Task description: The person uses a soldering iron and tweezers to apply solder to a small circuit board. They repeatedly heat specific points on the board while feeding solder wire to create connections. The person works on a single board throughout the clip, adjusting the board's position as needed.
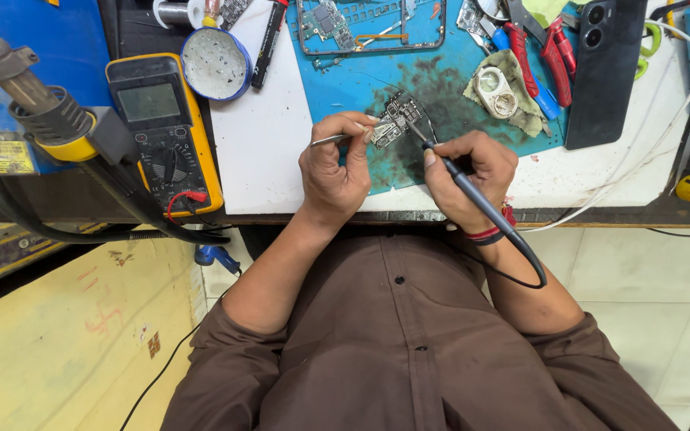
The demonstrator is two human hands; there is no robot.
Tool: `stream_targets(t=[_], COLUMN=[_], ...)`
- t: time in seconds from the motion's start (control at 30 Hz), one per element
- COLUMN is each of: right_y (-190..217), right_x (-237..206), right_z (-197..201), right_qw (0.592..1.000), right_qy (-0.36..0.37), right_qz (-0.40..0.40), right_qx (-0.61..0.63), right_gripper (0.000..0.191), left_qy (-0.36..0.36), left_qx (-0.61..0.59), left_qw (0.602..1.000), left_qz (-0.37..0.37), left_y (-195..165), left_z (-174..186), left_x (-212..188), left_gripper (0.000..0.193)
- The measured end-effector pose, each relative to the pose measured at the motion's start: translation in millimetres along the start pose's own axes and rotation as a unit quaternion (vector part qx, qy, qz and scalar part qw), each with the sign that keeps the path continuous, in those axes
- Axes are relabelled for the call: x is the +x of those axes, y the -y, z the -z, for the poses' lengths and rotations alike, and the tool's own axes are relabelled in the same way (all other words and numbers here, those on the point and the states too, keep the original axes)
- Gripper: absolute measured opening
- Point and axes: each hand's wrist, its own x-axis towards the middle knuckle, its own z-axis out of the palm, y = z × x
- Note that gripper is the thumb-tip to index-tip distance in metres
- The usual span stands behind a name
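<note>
Small circuit board [394,121] on blue mat [457,84], near counter's front edge. Left hand [335,172] fingers pinch tweezers [331,140]; right hand [465,175] grips soldering iron [473,195] pen-style. Board likely light, stiff, fragile (take by edges only).

Item one: the multimeter [166,132] at my far left on the bench, a yellow-cased body with a dark face. Its screen [148,101] is a grey-green rectangle near the top, blank as far as I can tell, above the round dial.

Item two: a yellow label [9,157], rectangular, on the equipment at the left edge; dark print, too small to make out.

Item three: a black phone [604,72] at my upper right, lying back-up, so its screen is hidden.

Item four: a small round tin [215,63], blue-rimmed, open, with pale grey contents, just right of the multimeter's top.
</note>
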Motion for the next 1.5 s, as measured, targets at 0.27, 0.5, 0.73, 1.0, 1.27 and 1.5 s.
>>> stream_targets(t=[0.27, 0.5, 0.73, 1.0, 1.27, 1.5], right_y=[0.3, 0.0, -1.2, -1.2, -0.6, 0.5], right_x=[1.3, 1.0, 0.7, 0.3, 0.6, 1.6], right_z=[2.1, 0.7, 0.2, -0.1, -1.0, -1.7], right_qw=[0.999, 1.0, 1.0, 1.0, 1.0, 1.0], right_qy=[0.02, 0.008, 0.005, 0.007, 0.003, 0.003], right_qz=[0.029, 0.02, 0.022, 0.019, 0.017, 0.014], right_qx=[-0.01, -0.007, -0.004, 0.0, -0.003, -0.001], right_gripper=[0.013, 0.013, 0.012, 0.012, 0.012, 0.012], left_qy=[-0.003, 0.001, 0.011, 0.002, 0.003, 0.0], left_qx=[0.009, 0.0, 0.001, 0.0, 0.003, 0.006], left_qw=[1.0, 1.0, 1.0, 1.0, 1.0, 1.0], left_qz=[0.002, 0.002, -0.003, -0.008, -0.001, -0.008], left_y=[-1.4, -2.0, -0.7, 0.4, 0.0, -0.7], left_z=[0.8, 0.8, 1.4, 0.3, 0.8, 0.3], left_x=[0.6, 1.2, 0.8, 0.9, 1.4, 0.9], left_gripper=[0.022, 0.023, 0.023, 0.022, 0.023, 0.023])
